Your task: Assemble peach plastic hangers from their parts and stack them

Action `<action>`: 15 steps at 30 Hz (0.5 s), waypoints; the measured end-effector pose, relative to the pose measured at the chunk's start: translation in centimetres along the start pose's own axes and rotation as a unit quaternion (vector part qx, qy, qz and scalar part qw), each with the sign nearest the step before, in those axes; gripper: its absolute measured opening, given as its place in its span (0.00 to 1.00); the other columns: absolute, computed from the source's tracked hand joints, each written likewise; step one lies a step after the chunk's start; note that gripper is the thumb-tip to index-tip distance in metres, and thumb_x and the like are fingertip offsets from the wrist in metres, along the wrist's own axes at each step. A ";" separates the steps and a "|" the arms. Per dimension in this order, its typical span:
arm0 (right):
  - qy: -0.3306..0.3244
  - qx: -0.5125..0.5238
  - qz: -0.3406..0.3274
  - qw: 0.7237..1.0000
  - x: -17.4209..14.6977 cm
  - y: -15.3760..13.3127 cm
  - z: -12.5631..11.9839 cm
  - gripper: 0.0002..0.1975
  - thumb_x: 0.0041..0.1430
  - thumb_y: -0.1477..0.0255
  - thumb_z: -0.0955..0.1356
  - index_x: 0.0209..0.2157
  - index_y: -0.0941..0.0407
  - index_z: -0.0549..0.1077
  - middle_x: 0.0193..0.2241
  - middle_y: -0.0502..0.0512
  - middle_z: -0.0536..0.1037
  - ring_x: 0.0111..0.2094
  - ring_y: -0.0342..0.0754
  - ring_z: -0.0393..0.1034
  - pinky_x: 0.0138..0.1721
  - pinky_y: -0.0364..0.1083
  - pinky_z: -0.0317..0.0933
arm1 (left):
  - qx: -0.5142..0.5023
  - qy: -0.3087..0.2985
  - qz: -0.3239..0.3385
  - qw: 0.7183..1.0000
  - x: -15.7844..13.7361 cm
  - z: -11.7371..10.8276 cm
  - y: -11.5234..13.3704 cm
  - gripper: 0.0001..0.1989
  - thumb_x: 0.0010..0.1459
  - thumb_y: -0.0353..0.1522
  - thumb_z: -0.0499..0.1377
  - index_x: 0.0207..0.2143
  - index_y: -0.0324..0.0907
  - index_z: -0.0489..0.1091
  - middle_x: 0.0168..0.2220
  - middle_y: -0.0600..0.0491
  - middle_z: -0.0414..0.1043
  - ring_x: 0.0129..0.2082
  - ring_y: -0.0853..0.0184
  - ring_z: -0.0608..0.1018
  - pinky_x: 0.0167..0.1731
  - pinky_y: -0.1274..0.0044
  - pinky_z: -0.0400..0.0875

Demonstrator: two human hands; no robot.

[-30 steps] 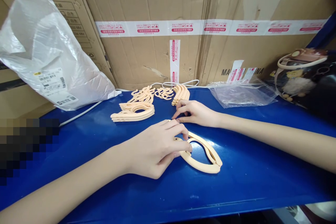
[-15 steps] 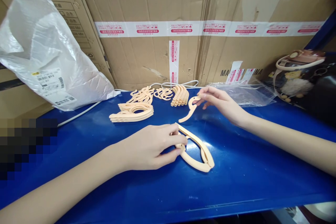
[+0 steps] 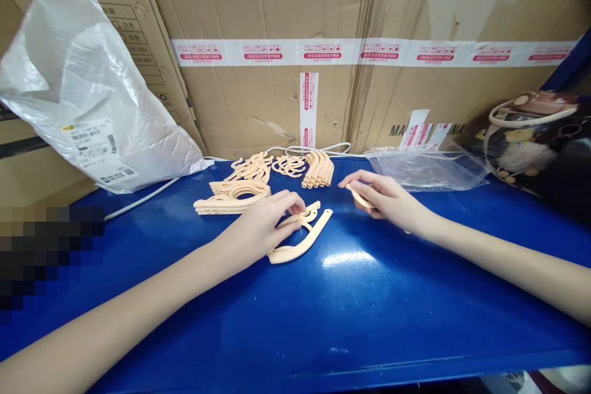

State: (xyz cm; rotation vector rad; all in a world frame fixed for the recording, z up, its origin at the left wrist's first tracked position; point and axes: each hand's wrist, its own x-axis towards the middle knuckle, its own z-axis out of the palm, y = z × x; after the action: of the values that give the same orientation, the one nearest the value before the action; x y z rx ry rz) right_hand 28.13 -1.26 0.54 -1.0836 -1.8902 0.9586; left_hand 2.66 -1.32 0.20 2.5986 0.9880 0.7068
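My left hand (image 3: 263,221) pinches a cream plastic folding hanger (image 3: 302,249) just above the blue table; its curved arms are partly hidden by my fingers. To the right, my right hand (image 3: 394,202) is closed around a cream hanger hook (image 3: 359,197), and most of that hook is covered by the palm. Beside my left hand lies a stack of cream folded hangers (image 3: 221,205). Behind it are a pile of cream hooks (image 3: 252,167), a smaller cluster of hooks (image 3: 289,165) and a neat bundle of curved hanger arms (image 3: 319,167).
A white plastic mailer bag (image 3: 92,92) leans at the back left. Large cardboard boxes (image 3: 258,98) stand behind the blue table (image 3: 323,332). A clear plastic bag (image 3: 429,171) and a dark decorated container (image 3: 521,141) are at the right. A white cable (image 3: 143,199) runs along the back.
My left hand has moved the hanger left and away from me, turning it. My right hand has shifted slightly right and turned, so the hook now lies mostly inside the grip.
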 end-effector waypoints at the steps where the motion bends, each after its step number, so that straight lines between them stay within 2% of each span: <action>1: -0.026 -0.060 -0.021 0.998 -0.2 -0.1 0.1 0.15 0.66 0.59 0.59 0.39 0.55 0.68 0.19 0.44 0.62 0.18 0.39 0.55 0.19 0.40 0.50 | 0.015 -0.002 0.010 1.000 0.0 -0.1 0.0 0.03 0.62 0.30 0.54 0.38 0.41 0.67 0.35 0.54 0.70 0.35 0.67 0.73 0.36 0.75 0.67; 3: -0.059 -0.206 -0.052 0.975 -0.5 -0.4 0.4 0.17 0.66 0.58 0.58 0.36 0.56 0.70 0.21 0.47 0.66 0.21 0.41 0.59 0.24 0.42 0.52 | 0.054 -0.017 0.034 0.998 0.1 -0.3 0.0 0.05 0.64 0.30 0.52 0.40 0.41 0.66 0.37 0.53 0.70 0.35 0.68 0.73 0.34 0.76 0.66; 5: -0.072 -0.333 -0.062 0.938 -0.8 -0.6 0.7 0.18 0.65 0.57 0.60 0.36 0.55 0.72 0.21 0.48 0.69 0.21 0.42 0.62 0.25 0.43 0.50 | 0.100 -0.041 0.048 0.993 0.1 -0.6 0.2 0.08 0.66 0.30 0.49 0.41 0.41 0.67 0.38 0.52 0.71 0.35 0.67 0.74 0.33 0.76 0.66; 7: -0.078 -0.400 -0.067 0.911 -0.9 -0.7 1.0 0.16 0.64 0.57 0.62 0.37 0.55 0.72 0.19 0.47 0.70 0.20 0.43 0.62 0.24 0.43 0.47 | 0.144 -0.058 0.052 0.986 0.2 -0.8 0.4 0.10 0.67 0.29 0.47 0.41 0.40 0.67 0.38 0.51 0.71 0.34 0.66 0.74 0.33 0.76 0.65; 9: -0.088 -0.417 -0.079 0.901 -1.0 -0.8 1.2 0.14 0.63 0.59 0.63 0.37 0.55 0.72 0.18 0.47 0.70 0.20 0.43 0.63 0.24 0.43 0.46 | 0.183 -0.064 0.057 0.979 0.2 -0.9 0.5 0.11 0.66 0.28 0.46 0.42 0.40 0.67 0.37 0.51 0.71 0.34 0.66 0.75 0.33 0.76 0.65; 12: -0.119 -0.398 -0.107 0.903 -1.1 -0.8 1.1 0.12 0.63 0.62 0.63 0.36 0.54 0.72 0.18 0.46 0.70 0.19 0.42 0.62 0.23 0.42 0.47 | 0.235 -0.071 0.052 0.968 0.3 -0.8 0.3 0.11 0.65 0.25 0.47 0.42 0.39 0.68 0.35 0.51 0.71 0.32 0.65 0.75 0.30 0.76 0.64; 15: -0.154 -0.378 -0.146 0.901 -1.2 -0.9 1.0 0.13 0.65 0.63 0.61 0.41 0.54 0.74 0.18 0.46 0.71 0.19 0.41 0.63 0.24 0.41 0.50 | 0.267 -0.071 0.038 0.960 0.3 -0.7 0.0 0.12 0.64 0.23 0.47 0.42 0.39 0.68 0.36 0.51 0.70 0.33 0.64 0.75 0.30 0.75 0.65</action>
State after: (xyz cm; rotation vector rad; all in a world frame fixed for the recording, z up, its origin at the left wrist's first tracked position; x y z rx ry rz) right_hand 27.41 -2.86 0.60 -1.0413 -2.7085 0.2038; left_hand 2.51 -1.07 0.85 3.1058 1.1685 0.2832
